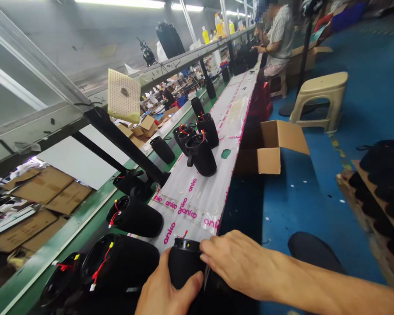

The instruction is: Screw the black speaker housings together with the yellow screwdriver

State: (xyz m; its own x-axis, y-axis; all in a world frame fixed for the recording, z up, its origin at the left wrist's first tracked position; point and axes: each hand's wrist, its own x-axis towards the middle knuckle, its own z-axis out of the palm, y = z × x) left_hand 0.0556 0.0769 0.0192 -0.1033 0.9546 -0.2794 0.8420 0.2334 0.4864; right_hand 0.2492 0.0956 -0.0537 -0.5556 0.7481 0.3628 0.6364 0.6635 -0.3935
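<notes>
A black cylindrical speaker housing (pixel 184 267) stands at the bench's near edge, its open top facing up with a short red wire showing. My left hand (pixel 170 284) is wrapped round its near side, thumb across the front. At the right of its rim, my right hand (pixel 230 260) has its fingers curled and pressed against the housing; the fingertips are partly hidden. To the left lie larger black housings (pixel 128 258), tilted, with red wires and yellow and white connectors (pixel 101 267). Another such housing (pixel 136 216) lies just beyond them.
Several black housings (pixel 202 155) stand farther along the bench, which has a white printed covering (pixel 180 197). A metal shelf frame (pixel 118 144) runs along the left. On the right are an open carton (pixel 269 162), a beige stool (pixel 321 96) and a seated person (pixel 277 39).
</notes>
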